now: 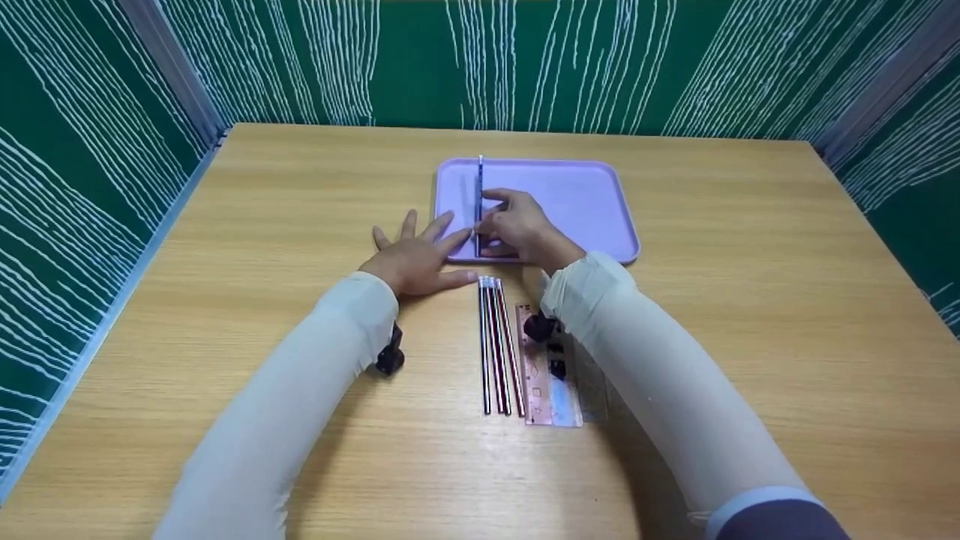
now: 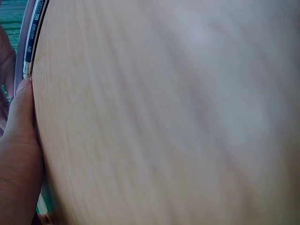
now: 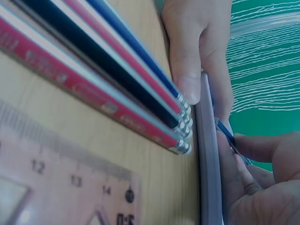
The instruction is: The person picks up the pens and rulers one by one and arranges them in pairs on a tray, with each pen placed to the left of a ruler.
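On the lavender tray [image 1: 562, 191], a dark blue pencil [image 1: 480, 176] lies lengthwise near the left side. My right hand [image 1: 521, 225] pinches this pencil between thumb and fingers. Spread wide, my left hand [image 1: 416, 259] lies across the tray's front left corner, its forefinger reaching close to the held pencil. Its thumb [image 3: 189, 89] touches or nearly touches the eraser end of one of several pencils [image 1: 491, 345] on the table. These are blue, red and black with white erasers, lined up side by side in front of the tray.
A clear pinkish ruler [image 1: 535, 386] lies right of the pencils, with a bluish clear piece [image 1: 564, 409] beside it, partly under my right forearm. Green panels [image 1: 420, 67] with white streaks stand behind and beside the wooden table [image 1: 300, 180].
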Action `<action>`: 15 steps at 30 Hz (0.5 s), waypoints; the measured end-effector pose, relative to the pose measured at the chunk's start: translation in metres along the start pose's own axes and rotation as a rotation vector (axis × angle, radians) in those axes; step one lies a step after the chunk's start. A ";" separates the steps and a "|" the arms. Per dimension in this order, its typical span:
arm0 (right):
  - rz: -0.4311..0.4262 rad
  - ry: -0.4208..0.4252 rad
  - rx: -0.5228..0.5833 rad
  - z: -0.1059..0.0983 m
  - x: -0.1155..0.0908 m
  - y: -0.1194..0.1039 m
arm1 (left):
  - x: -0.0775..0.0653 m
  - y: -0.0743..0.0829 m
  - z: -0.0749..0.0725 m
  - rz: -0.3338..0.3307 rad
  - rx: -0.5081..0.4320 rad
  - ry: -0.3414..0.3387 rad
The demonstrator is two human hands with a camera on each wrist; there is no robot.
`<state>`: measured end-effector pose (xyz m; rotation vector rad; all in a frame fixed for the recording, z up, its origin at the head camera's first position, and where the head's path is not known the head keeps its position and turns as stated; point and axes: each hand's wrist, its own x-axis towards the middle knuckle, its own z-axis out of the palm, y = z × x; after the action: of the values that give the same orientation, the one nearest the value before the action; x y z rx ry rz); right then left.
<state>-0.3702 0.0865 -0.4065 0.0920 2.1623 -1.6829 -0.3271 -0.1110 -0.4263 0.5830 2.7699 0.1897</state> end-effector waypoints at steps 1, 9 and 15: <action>0.002 0.001 -0.001 0.001 0.000 -0.001 | 0.000 0.000 0.000 -0.001 0.001 0.001; -0.004 0.045 -0.033 0.008 0.002 -0.003 | -0.002 0.000 -0.003 0.010 0.003 0.010; -0.060 0.132 -0.208 0.015 0.001 -0.004 | -0.002 0.000 -0.002 0.009 -0.003 0.009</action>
<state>-0.3680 0.0711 -0.4065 0.0822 2.4482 -1.5107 -0.3259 -0.1126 -0.4236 0.5959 2.7755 0.1997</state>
